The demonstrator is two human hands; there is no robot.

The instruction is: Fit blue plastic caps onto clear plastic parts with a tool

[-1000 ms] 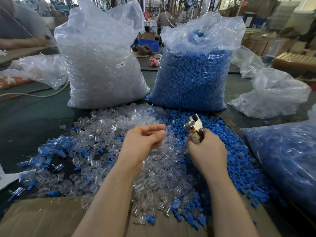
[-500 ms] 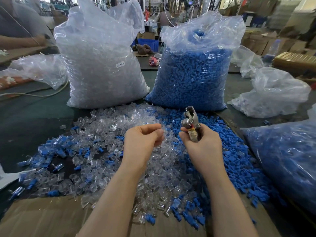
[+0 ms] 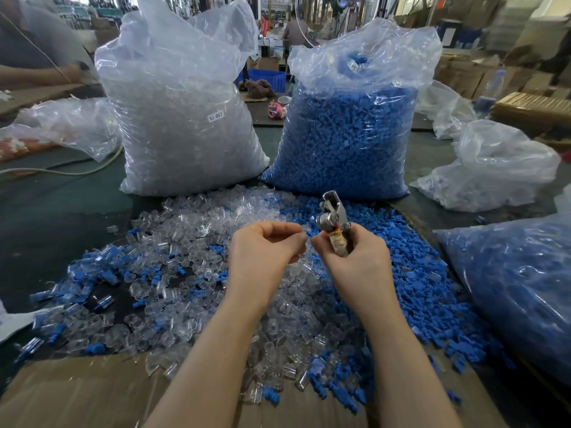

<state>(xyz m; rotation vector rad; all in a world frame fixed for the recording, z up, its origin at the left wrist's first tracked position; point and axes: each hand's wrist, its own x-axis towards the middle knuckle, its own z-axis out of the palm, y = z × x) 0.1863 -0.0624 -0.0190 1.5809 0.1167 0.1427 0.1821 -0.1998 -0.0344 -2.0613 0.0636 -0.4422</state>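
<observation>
The right hand (image 3: 355, 257) is gripping a metal tool (image 3: 332, 222) by its handle, fingers wrapped round it, the tool's head pointing up and away. The left hand (image 3: 267, 245) is curling its fingers and thumb together just beside the right thumb; it seems to be pinching a small clear part, but the piece is too small and transparent to tell for sure. Both hands are hovering over a heap of loose clear parts (image 3: 185, 242), which is spreading into a heap of blue caps (image 3: 417, 288) on the right; the two are mixing where they meet.

Two big bags are standing behind the heaps: one of clear parts (image 3: 185, 103) on the left, one of blue caps (image 3: 349, 134) on the right. A third bag (image 3: 519, 288) with blue pieces is lying at the right edge. Two crumpled, nearly empty bags are sitting further off, one left (image 3: 71, 125), one right (image 3: 500, 168). Cardboard (image 3: 77, 393) is lying under the near edge of the heaps.
</observation>
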